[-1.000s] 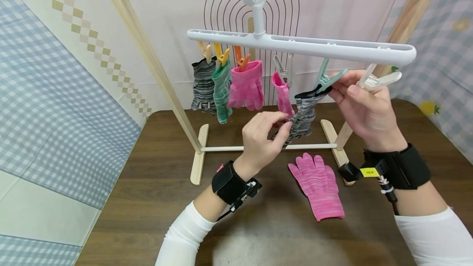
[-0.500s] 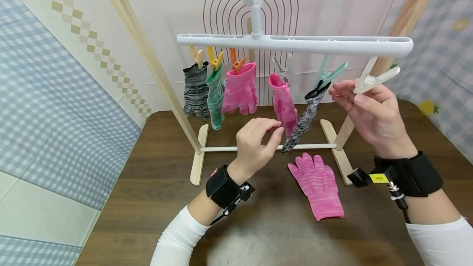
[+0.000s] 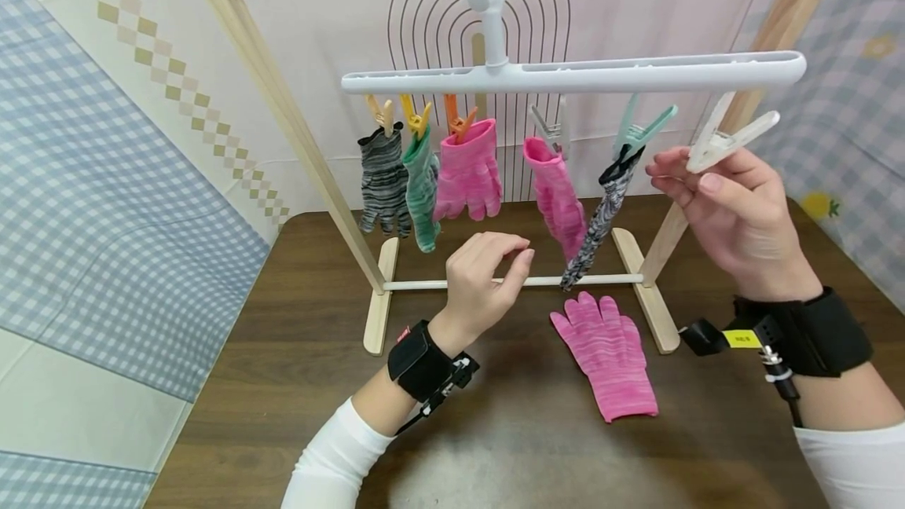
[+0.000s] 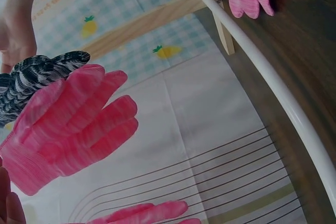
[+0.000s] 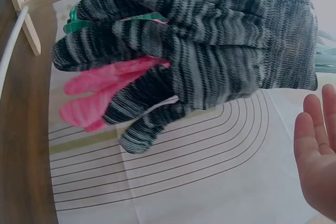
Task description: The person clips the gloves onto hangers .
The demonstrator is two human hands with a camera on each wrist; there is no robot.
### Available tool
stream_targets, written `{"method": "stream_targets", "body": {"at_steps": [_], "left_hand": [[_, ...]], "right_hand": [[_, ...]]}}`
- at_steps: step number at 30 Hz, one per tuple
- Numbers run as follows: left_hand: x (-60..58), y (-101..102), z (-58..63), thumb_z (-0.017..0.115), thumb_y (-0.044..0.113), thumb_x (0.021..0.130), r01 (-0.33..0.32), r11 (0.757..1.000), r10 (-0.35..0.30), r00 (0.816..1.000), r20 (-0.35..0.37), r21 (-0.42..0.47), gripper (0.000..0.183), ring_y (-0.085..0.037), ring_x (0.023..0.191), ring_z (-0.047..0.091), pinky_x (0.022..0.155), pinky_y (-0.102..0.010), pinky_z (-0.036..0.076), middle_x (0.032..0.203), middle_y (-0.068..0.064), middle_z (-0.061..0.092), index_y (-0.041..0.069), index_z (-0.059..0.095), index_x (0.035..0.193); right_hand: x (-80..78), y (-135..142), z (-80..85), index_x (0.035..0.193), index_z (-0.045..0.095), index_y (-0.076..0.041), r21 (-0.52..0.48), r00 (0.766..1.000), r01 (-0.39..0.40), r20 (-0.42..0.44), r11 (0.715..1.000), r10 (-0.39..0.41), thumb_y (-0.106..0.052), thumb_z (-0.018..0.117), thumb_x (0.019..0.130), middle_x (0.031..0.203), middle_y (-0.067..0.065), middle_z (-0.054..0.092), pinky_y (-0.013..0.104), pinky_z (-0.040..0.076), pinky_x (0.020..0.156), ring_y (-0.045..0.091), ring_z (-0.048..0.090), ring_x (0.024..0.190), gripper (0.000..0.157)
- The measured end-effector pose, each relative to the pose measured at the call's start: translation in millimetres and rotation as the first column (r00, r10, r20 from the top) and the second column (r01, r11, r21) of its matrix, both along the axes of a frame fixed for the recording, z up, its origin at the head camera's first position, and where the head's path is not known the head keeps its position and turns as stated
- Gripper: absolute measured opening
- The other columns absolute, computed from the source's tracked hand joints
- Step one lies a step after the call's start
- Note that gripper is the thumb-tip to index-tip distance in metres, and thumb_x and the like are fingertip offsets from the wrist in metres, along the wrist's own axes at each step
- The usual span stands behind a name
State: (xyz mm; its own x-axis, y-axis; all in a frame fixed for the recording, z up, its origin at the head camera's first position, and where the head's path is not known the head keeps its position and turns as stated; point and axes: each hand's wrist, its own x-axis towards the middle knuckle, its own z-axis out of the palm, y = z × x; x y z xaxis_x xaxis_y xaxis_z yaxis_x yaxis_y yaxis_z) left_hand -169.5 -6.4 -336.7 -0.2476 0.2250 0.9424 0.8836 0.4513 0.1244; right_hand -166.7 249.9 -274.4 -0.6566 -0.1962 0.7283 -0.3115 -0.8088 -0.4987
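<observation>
A black-and-grey striped glove (image 3: 604,210) hangs by its cuff from a mint-green clip (image 3: 639,132) on the white hanger (image 3: 566,77). My right hand (image 3: 742,214) is just right of it, behind a white clip (image 3: 728,136) that hangs with no glove in it. Its fingers hold nothing; in the right wrist view the fingers (image 5: 315,135) are extended, apart from the striped glove (image 5: 215,45). My left hand (image 3: 484,281) is loosely curled, with nothing in it, below the hanging pink gloves. A pink glove (image 3: 555,195) beside the striped one hangs from a grey clip (image 3: 551,128).
A wooden rack (image 3: 283,116) with a low white crossbar (image 3: 417,285) carries the hanger. Farther left hang another striped glove (image 3: 384,179), a green glove (image 3: 422,191) and a pink glove (image 3: 470,171). One pink glove (image 3: 611,356) lies flat on the brown table (image 3: 283,415).
My left hand has let go of the striped glove and drawn back to the left. My right hand has moved right, off the mint-green clip. The striped glove has turned and hangs freely.
</observation>
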Motion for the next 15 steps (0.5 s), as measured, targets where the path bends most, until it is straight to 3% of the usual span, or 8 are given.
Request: {"method": "stream_targets", "body": {"at_steps": [15], "left_hand": [[-1.0, -4.4, -4.8, 0.059, 0.013, 0.083, -0.004, 1.0, 0.004, 1.0, 0.023, -0.004, 0.008, -0.01, 0.068, 0.054, 0.059, -0.023, 0.046, 0.075, -0.002, 0.064, 0.006, 0.063, 0.086]], "right_hand": [[0.8, -2.1, 10.7, 0.108, 0.044, 0.023, 0.02, 0.999, -0.025, -0.04, 0.999, 0.026, 0.016, 0.039, 0.082, 0.103, 0.036, 0.055, 0.043, 0.042, 0.091, 0.043, 0.049, 0.103, 0.028]]}}
